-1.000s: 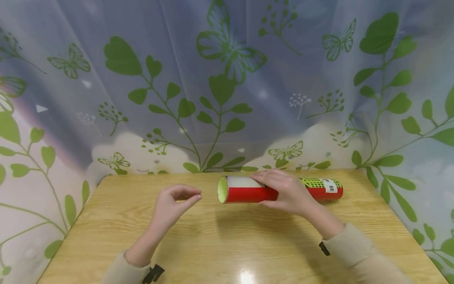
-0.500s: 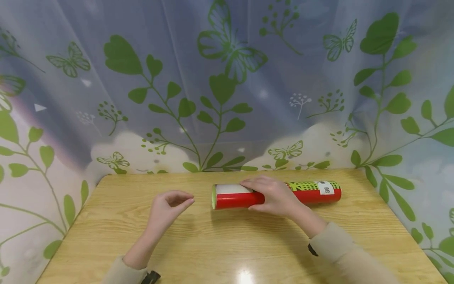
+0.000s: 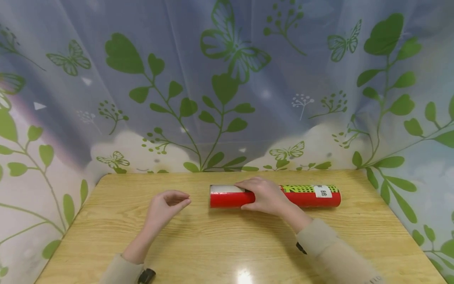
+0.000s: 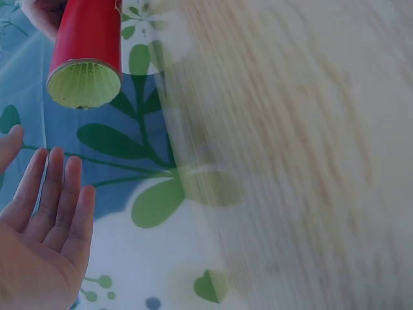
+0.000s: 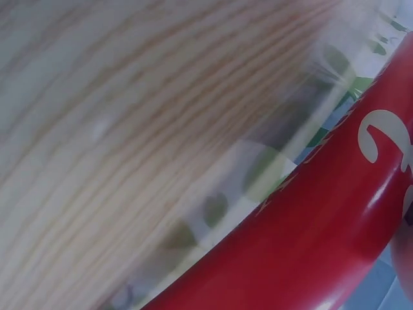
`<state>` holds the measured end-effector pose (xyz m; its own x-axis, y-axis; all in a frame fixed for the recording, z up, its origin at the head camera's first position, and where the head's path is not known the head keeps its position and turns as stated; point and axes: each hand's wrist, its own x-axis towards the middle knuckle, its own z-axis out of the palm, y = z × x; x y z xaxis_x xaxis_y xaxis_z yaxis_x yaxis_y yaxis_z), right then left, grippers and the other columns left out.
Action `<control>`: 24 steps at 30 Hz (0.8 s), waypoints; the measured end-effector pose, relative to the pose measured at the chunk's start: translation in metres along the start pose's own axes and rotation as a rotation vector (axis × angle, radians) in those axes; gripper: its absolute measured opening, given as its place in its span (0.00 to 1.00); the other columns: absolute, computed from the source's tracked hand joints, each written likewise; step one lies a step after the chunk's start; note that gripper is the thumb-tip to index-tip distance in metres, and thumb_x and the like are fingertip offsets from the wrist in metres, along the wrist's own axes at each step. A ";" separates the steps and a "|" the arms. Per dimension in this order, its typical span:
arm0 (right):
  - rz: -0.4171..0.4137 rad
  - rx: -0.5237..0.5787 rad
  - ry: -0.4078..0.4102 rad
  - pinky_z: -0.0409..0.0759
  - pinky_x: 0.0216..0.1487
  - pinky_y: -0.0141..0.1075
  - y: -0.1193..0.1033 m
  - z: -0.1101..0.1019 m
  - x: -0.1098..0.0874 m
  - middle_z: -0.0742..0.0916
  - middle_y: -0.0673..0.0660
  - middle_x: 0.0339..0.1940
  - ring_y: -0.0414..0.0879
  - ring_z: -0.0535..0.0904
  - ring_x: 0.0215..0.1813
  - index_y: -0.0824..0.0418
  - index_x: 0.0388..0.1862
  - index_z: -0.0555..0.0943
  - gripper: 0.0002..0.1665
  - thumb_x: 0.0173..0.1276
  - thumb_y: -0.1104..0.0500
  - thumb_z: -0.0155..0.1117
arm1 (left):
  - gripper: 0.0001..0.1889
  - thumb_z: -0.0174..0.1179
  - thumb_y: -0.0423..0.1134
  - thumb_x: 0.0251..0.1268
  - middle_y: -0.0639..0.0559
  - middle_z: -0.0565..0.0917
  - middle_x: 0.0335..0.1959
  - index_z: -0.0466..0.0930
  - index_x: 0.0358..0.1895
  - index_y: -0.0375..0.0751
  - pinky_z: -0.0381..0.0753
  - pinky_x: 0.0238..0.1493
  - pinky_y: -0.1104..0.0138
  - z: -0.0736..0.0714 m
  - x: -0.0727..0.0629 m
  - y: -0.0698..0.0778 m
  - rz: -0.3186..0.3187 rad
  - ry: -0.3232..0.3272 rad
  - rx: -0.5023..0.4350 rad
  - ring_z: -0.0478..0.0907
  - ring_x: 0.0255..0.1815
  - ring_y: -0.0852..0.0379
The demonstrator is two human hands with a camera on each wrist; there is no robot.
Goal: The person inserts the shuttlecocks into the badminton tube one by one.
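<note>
My right hand [image 3: 267, 197] grips a long red shuttlecock tube [image 3: 227, 199] around its left-middle part. The tube lies level across the far part of the table, with a white patch, a yellow-green pattern and a white label on its top. In the left wrist view its near end is uncapped, and ribbed, pale yellow-green shuttlecock feathers [image 4: 84, 85] show inside. To the left of that end, my left hand [image 3: 164, 209] hovers with bent fingers and thumb, holding nothing. The right wrist view has the red tube [image 5: 310, 226] close up; most of the gripping hand is outside it.
A light wooden table [image 3: 227, 244] spreads under both hands. Behind it and at both sides hangs a curtain [image 3: 159, 79] printed with green leaves and butterflies, meeting the table's back edge.
My right hand has shifted the tube slightly left and nearer to me, turning its left end so the opening no longer shows in the head view. My left hand has drifted slightly left.
</note>
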<state>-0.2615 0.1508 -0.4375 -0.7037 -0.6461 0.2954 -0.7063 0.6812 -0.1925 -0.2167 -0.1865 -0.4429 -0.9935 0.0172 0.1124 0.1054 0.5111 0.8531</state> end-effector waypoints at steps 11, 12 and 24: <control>0.047 -0.013 -0.049 0.86 0.65 0.50 0.005 0.014 0.010 0.90 0.55 0.64 0.53 0.86 0.64 0.55 0.70 0.83 0.41 0.59 0.46 0.85 | 0.11 0.74 0.39 0.68 0.44 0.94 0.47 0.92 0.48 0.37 0.89 0.51 0.63 0.000 0.006 -0.007 0.036 0.000 0.072 0.91 0.50 0.45; 0.051 -0.011 -0.051 0.86 0.65 0.50 0.005 0.015 0.010 0.90 0.55 0.64 0.53 0.86 0.63 0.55 0.70 0.83 0.40 0.59 0.46 0.85 | 0.11 0.74 0.39 0.68 0.44 0.94 0.47 0.92 0.48 0.37 0.89 0.52 0.60 0.000 0.007 -0.007 0.040 0.000 0.082 0.91 0.50 0.45; 0.130 -0.003 -0.086 0.86 0.64 0.49 0.001 0.016 0.020 0.90 0.57 0.62 0.53 0.87 0.62 0.58 0.68 0.83 0.39 0.60 0.49 0.85 | 0.11 0.74 0.38 0.68 0.44 0.94 0.46 0.91 0.48 0.36 0.87 0.61 0.48 0.000 0.012 -0.011 0.091 -0.004 0.135 0.90 0.53 0.41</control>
<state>-0.2776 0.1331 -0.4469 -0.7935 -0.5790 0.1872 -0.6084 0.7622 -0.2213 -0.2300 -0.1913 -0.4510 -0.9802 0.0724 0.1841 0.1889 0.6179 0.7632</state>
